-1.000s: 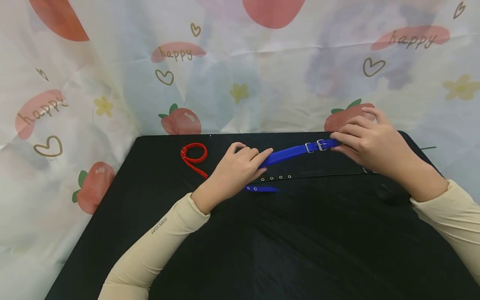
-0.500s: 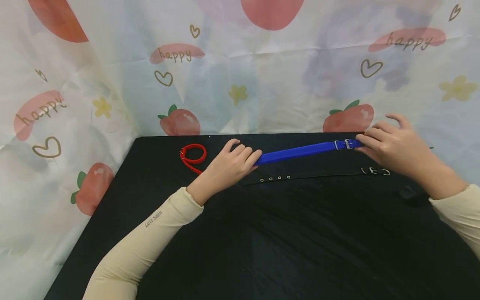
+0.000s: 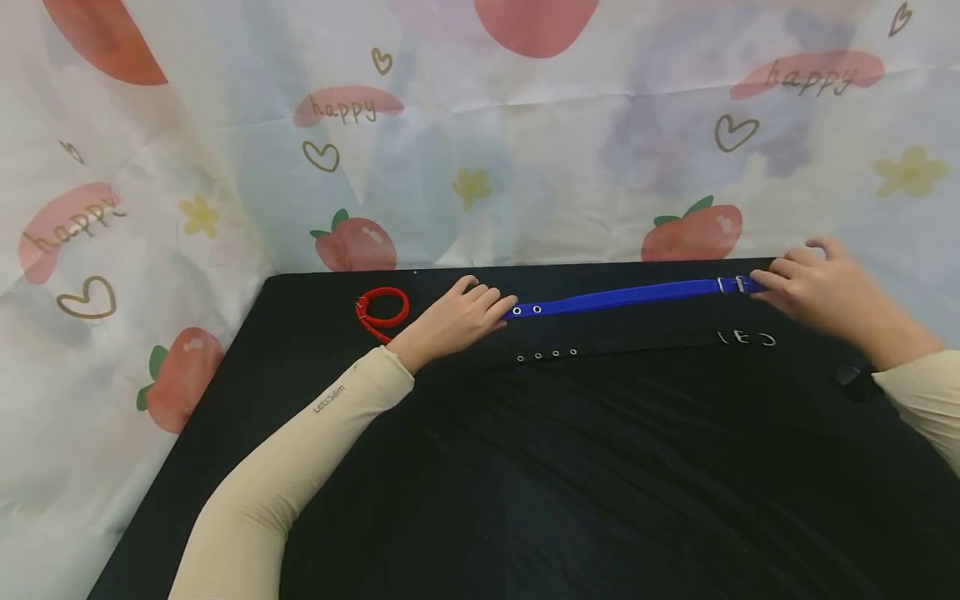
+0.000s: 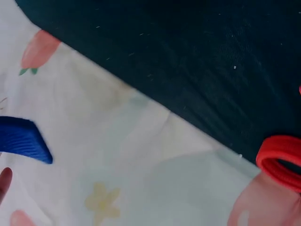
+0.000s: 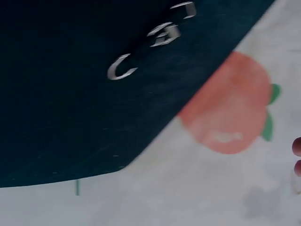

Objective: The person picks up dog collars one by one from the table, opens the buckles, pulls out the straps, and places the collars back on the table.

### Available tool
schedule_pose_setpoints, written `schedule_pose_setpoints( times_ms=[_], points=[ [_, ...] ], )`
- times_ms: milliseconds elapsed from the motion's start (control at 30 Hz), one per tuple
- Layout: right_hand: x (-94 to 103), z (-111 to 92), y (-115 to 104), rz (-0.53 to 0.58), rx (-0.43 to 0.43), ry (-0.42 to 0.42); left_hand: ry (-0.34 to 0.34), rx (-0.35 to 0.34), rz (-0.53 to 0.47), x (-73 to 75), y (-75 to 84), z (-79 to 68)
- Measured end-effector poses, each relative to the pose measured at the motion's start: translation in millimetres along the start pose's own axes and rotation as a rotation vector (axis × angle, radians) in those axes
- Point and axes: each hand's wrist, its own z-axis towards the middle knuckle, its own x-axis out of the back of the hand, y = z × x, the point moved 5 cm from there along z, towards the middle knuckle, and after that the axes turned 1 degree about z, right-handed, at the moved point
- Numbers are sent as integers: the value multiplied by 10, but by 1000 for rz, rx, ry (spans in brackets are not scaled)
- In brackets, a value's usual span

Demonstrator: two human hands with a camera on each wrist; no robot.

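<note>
A blue buckled collar [image 3: 637, 295] stretches nearly straight between my hands above the far part of the black table. My left hand [image 3: 457, 321] pinches its eyelet end; two eyelets show just right of the fingers. My right hand [image 3: 832, 287] holds the other end, beside the silver buckle [image 3: 740, 284]. A piece of the blue collar [image 4: 23, 139] shows at the left edge of the left wrist view. Only fingertips [image 5: 297, 147] of the right hand appear in its wrist view, and the collar is out of sight there.
A red collar [image 3: 386, 322], its end curled into a loop, lies behind my left forearm. Nearer than the blue one, a black collar [image 3: 637, 346] lies flat, barely distinct from the black cloth [image 3: 600, 500]. Its silver fittings [image 5: 164, 35] point right. Patterned fabric [image 3: 555, 192] stands behind the table.
My right hand has moved right with the buckle end, drawing the blue collar out longer. The loose tail below my left hand is gone, and eyelets now show right of its fingers.
</note>
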Motion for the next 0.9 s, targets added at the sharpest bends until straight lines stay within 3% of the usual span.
schedule_pose_setpoints(
  times_ms=[133, 300, 667, 900],
  points=[
    [-204, -156, 88, 4, -2, -53, -91, -23, -88, -252, 9, 81],
    [-476, -351, 164, -1, -60, -191, -241, -30, -196, -553, 31, 165],
    [-906, -648, 212, -58, -185, -585, -580, 30, -212, -1087, 94, 232],
    [-1030, -691, 229, -29, -246, -726, -664, 51, -188, -1284, 126, 241]
  ],
)
